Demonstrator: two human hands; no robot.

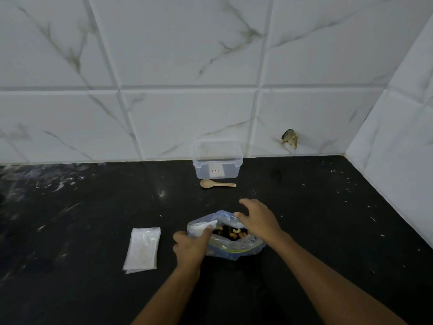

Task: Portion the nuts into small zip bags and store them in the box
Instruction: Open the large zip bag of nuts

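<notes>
A large clear zip bag with a blue-green seal stands open on the black counter, with mixed nuts showing inside. My left hand is at its left rim, closed on a small white zip bag held at the mouth. My right hand rests on the far right rim, fingers spread, the thumb touching the plastic. A stack of small white zip bags lies flat to the left. Against the wall stands a clear plastic box, lidless, with a white packet inside.
A small wooden spoon lies just in front of the box. The black counter has pale smears at the far left and specks at the right. Tiled walls close the back and right side, with a chipped spot.
</notes>
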